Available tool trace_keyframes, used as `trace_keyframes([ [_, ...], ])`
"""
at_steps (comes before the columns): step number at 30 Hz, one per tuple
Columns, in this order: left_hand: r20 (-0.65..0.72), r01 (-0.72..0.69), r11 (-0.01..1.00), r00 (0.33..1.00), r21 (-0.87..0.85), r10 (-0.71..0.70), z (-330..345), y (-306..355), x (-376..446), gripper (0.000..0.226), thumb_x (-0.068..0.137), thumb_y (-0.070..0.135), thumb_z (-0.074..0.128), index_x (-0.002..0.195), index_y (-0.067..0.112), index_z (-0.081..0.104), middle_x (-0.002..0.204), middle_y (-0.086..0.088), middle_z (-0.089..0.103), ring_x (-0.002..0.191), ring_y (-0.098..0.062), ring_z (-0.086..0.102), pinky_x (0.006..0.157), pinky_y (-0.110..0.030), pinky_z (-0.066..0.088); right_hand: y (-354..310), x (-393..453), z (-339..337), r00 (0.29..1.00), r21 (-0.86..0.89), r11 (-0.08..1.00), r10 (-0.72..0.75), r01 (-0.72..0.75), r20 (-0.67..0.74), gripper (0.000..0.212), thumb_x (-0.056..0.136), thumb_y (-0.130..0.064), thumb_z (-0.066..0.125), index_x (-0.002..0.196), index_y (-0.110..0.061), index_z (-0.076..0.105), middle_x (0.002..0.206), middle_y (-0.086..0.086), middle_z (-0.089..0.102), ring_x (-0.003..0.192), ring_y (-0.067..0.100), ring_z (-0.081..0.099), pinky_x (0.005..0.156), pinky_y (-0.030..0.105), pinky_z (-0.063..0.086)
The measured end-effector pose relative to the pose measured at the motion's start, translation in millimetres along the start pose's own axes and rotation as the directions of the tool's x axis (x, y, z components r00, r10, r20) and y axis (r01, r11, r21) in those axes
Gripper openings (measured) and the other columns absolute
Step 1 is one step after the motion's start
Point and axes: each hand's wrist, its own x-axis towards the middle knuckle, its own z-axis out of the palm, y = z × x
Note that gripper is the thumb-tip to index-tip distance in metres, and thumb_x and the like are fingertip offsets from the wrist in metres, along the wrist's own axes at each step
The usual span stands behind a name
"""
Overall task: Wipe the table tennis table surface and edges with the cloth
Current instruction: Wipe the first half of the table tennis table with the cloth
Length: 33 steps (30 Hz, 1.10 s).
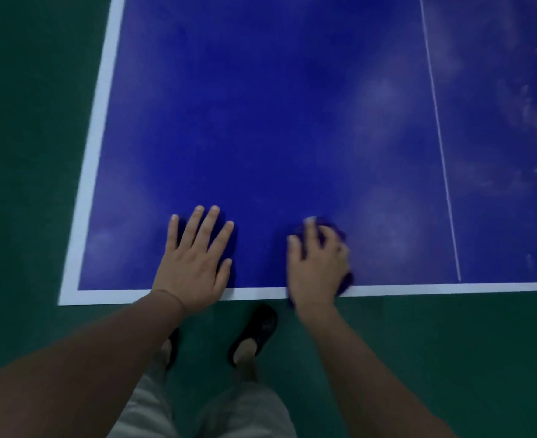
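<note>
Left hand point(194, 263) lies flat, fingers spread, on the blue table point(261, 121) at 6 o'clock; at its 3 o'clock, right hand point(319, 267) has its grip clamped on the cloth point(340, 235).

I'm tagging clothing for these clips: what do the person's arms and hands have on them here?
Nothing visible: the left hand and right hand are bare, with no gloves, rings, watch or bands seen. Both forearms are uncovered up to the frame's edge, so no sleeves show.
</note>
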Motion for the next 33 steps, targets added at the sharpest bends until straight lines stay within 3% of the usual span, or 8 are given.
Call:
trace_keyframes([
  [3,-0.029,-0.043,0.999,0.999,-0.033,0.042,7.8,51.7,16.3,0.065,0.096,0.042,0.03,0.153,0.012,0.041,0.162,-0.016,0.029,0.151,-0.036,0.022,0.12,-0.064,0.014,-6.3,-19.3,3.2,0.961,0.015,0.961,-0.276,0.275,0.021,0.054,0.094,-0.059,0.042,0.137,-0.032,0.059,0.134,0.001,0.057,0.111,0.032,0.051,0.085,0.047,0.047],
  [7,-0.037,-0.043,0.998,0.998,-0.038,0.042,18.6,105.5,35.2,0.066,0.094,0.041,0.032,0.153,0.01,0.04,0.162,-0.016,0.029,0.152,-0.035,0.022,0.12,-0.063,0.013,53.4,2.0,-0.4,0.953,0.035,0.953,-0.301,0.3,0.027,0.053,0.094,-0.061,0.041,0.137,-0.034,0.057,0.136,-0.001,0.056,0.114,0.032,0.05,0.085,0.048,0.048],
  [11,0.001,-0.051,0.999,0.999,-0.014,0.051,28.8,149.2,50.9,0.067,0.095,0.044,0.031,0.153,0.012,0.04,0.163,-0.016,0.028,0.152,-0.035,0.02,0.12,-0.064,0.014,162.9,40.4,-13.8,0.987,0.047,0.986,-0.16,0.16,-0.001,0.052,0.095,-0.058,0.045,0.136,-0.031,0.061,0.134,0.004,0.057,0.112,0.036,0.051,0.087,0.047,0.044],
  [15,0.019,-0.057,0.998,0.998,-0.003,0.057,37.2,185.7,67.7,0.067,0.095,0.045,0.03,0.154,0.014,0.039,0.163,-0.014,0.027,0.153,-0.034,0.018,0.121,-0.063,0.012,259.3,87.1,-27.7,1.0,0.042,0.999,-0.004,0.003,0.003,0.049,0.1,-0.052,0.048,0.142,-0.028,0.055,0.137,0.009,0.052,0.119,0.037,0.045,0.102,0.051,0.039],
  [20,0.016,-0.043,0.999,0.999,-0.005,0.043,44.6,219.8,89.5,0.067,0.097,0.048,0.026,0.156,0.016,0.033,0.165,-0.012,0.023,0.154,-0.032,0.014,0.122,-0.062,0.009,269.1,110.6,-23.4,0.984,0.04,0.985,0.171,-0.169,-0.044,0.057,0.1,-0.058,0.034,0.143,-0.027,0.054,0.14,0.007,0.049,0.12,0.036,0.043,0.103,0.052,0.037],
  [27,0.02,-0.099,0.995,0.995,0.03,0.099,58.1,250.2,103.5,0.066,0.099,0.052,0.027,0.156,0.019,0.034,0.165,-0.011,0.025,0.154,-0.031,0.013,0.122,-0.062,0.009,245.5,55.7,-19.6,0.974,0.053,0.972,-0.228,0.228,-0.004,0.055,0.098,-0.062,0.035,0.134,-0.03,0.061,0.136,0.0,0.056,0.116,0.031,0.048,0.087,0.05,0.046],
  [30,0.015,-0.101,0.994,0.995,0.051,0.101,59.5,246.7,103.2,0.066,0.099,0.052,0.028,0.155,0.02,0.036,0.163,-0.012,0.028,0.153,-0.032,0.015,0.121,-0.062,0.01,288.7,78.8,-28.4,0.98,0.05,0.979,-0.196,0.197,-0.024,0.053,0.097,-0.057,0.042,0.133,-0.025,0.065,0.133,0.005,0.059,0.112,0.036,0.052,0.088,0.049,0.046],
  [33,0.032,-0.092,0.995,0.995,0.043,0.091,56.1,246.4,103.2,0.065,0.099,0.052,0.028,0.155,0.02,0.035,0.163,-0.012,0.028,0.153,-0.033,0.015,0.121,-0.062,0.009,323.6,117.1,-40.2,1.0,0.062,0.998,-0.006,0.005,0.005,0.051,0.1,-0.055,0.041,0.14,-0.028,0.058,0.137,0.007,0.053,0.117,0.035,0.048,0.098,0.05,0.043],
])
